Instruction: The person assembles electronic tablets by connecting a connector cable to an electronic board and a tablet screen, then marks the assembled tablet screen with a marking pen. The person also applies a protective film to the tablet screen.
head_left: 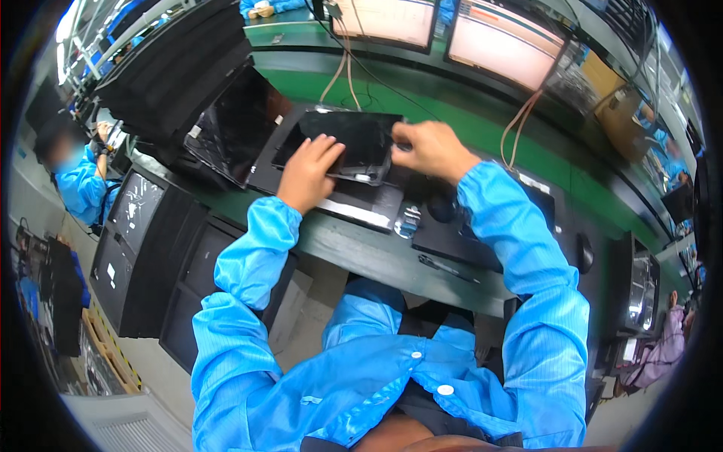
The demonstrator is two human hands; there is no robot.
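A black tablet (360, 141) lies screen-up on a dark fixture plate (354, 203) on the green bench (482, 128). My left hand (307, 172) rests flat on the tablet's near-left part, fingers spread on the glass. At the tablet's right edge, my right hand (431, 148) has its fingers pinched together; what they pinch is too small to tell. Thin cables (340, 71) run from the back of the bench down to the tablet's far edge. Both my arms are in blue sleeves.
A second dark tablet (237, 124) leans in black trays (177, 64) at the left. Two lit monitors (503, 41) stand behind. A dark mat (452, 237) and a mouse (584, 252) lie at the right. Another person in blue (84, 184) works at the far left.
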